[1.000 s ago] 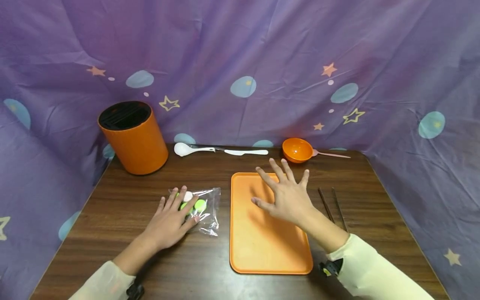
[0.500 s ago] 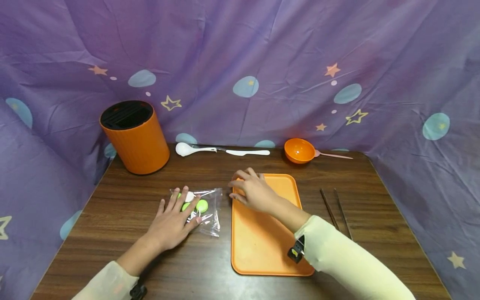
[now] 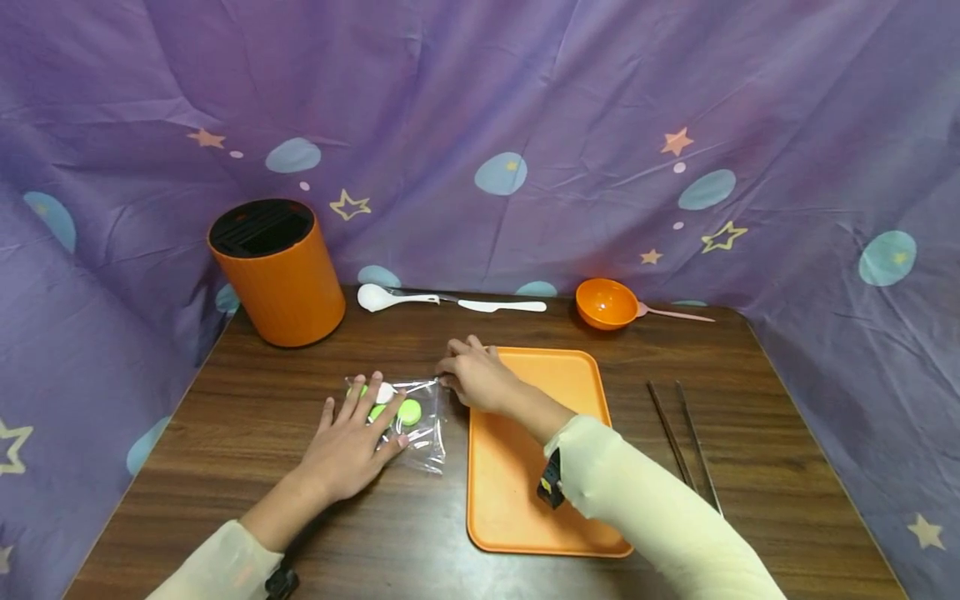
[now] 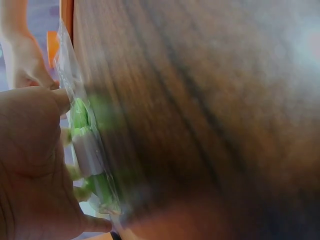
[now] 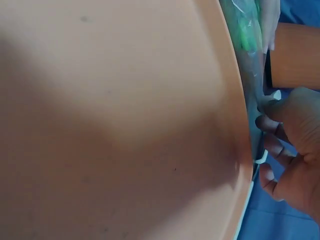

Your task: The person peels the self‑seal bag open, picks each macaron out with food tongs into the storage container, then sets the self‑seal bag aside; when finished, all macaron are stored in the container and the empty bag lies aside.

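A clear plastic bag [image 3: 427,433] lies on the table, with several round pieces inside, lime green [image 3: 408,412] and white [image 3: 385,393]. My left hand [image 3: 345,454] rests on the bag's left part, its fingers straight and spread over the pieces. At the bag's upper right corner, my right hand [image 3: 480,379] has its fingers curled down, reaching across the tray. The right wrist view has the thumb [image 5: 275,107] and index finger close together at the bag's edge, pinching the plastic. An orange tray [image 3: 543,533] lies flat under the right forearm.
An orange knife block [image 3: 281,292] stands back left. Along the back lie a white ladle [image 3: 382,297], a white knife [image 3: 501,307], an orange bowl [image 3: 606,304] and a pink utensil handle [image 3: 678,314]. Dark metal tongs [image 3: 686,442] lie right of the tray.
My right hand has come down from above the tray, moving left to the bag's upper right corner, and its spread fingers have curled. My left hand has stayed on the bag.
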The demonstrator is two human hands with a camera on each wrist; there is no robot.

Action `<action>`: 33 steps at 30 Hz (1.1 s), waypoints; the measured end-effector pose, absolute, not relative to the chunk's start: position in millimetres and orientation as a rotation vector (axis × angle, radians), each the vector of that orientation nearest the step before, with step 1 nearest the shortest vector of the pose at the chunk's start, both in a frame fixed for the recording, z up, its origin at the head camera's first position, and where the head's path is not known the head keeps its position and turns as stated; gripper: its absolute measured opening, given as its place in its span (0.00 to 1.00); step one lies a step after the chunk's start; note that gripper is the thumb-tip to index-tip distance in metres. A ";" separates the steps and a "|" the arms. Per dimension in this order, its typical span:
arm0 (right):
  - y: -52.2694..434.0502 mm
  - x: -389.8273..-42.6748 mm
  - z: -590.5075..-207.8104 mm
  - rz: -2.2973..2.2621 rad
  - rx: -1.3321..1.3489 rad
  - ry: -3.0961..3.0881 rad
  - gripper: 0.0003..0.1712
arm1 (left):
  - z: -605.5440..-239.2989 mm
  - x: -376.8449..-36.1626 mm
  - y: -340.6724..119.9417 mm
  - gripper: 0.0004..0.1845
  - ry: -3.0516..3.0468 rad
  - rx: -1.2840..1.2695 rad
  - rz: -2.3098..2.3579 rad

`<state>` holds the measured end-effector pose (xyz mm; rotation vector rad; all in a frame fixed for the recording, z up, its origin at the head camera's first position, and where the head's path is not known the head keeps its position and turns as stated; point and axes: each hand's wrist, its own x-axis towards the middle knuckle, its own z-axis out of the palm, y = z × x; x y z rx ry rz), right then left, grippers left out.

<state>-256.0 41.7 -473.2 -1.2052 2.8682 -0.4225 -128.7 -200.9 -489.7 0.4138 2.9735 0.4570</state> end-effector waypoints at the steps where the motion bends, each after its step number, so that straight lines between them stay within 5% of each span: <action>1: 40.5 -256.5 -473.4 -0.424 -1.199 2.864 0.09 | -489.6 -128.7 -200.7 0.38 2.974 0.413 0.458; 8: 37.8 -258.0 -475.6 -0.424 -1.211 2.843 0.02 | -489.3 -128.4 -200.3 0.38 2.964 0.406 0.467; 22: 58.5 -255.1 -478.2 -0.238 -1.653 2.926 0.07 | -483.0 -127.2 -198.4 0.38 2.931 0.380 0.455; 33: 80.5 -257.9 -480.2 -0.258 -1.682 2.944 0.10 | -484.3 -128.8 -196.9 0.39 2.897 0.361 0.467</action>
